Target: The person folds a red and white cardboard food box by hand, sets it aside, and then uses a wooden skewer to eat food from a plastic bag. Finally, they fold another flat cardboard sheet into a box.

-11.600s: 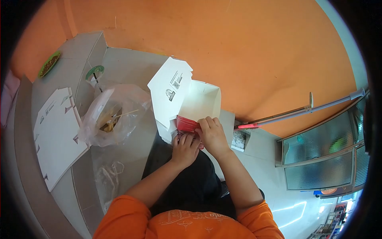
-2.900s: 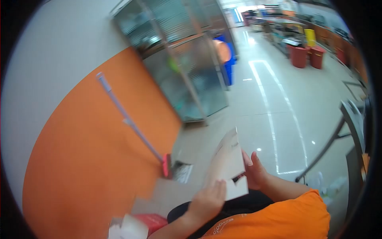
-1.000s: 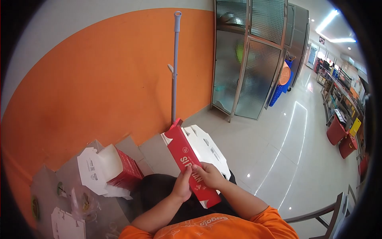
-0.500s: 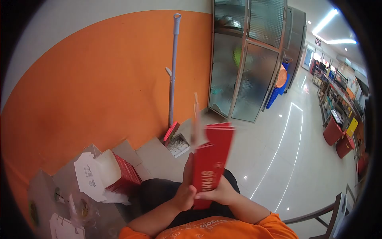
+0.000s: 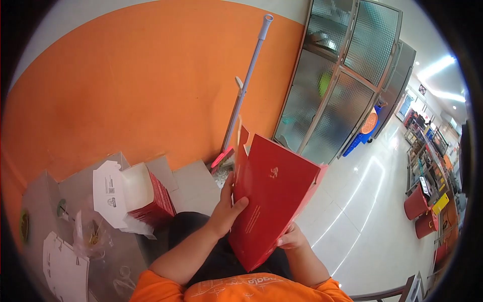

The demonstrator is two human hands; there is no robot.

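Over my lap I hold a red cardboard box (image 5: 274, 196) with a small gold emblem and printed lines on its broad face. It is tilted, and flaps stand up at its top end. My left hand (image 5: 227, 210) grips the left side, thumb pressed on the front face. My right hand (image 5: 290, 237) has its fingers closed on the lower right edge. To the left stands another red box (image 5: 160, 201), its white flap (image 5: 109, 189) folded outward and its pale inside showing.
A clear plastic bag (image 5: 93, 236) and a flat white printed card (image 5: 65, 267) lie at lower left. By the orange wall (image 5: 151, 85) a long-handled broom (image 5: 246, 85) leans. Beyond are a glass-panelled cabinet (image 5: 322, 110) and red bins (image 5: 417, 201) on the right.
The red box has turned from its narrow side to show its broad face. My right hand has moved to its right edge, and my view has tilted and shifted left.
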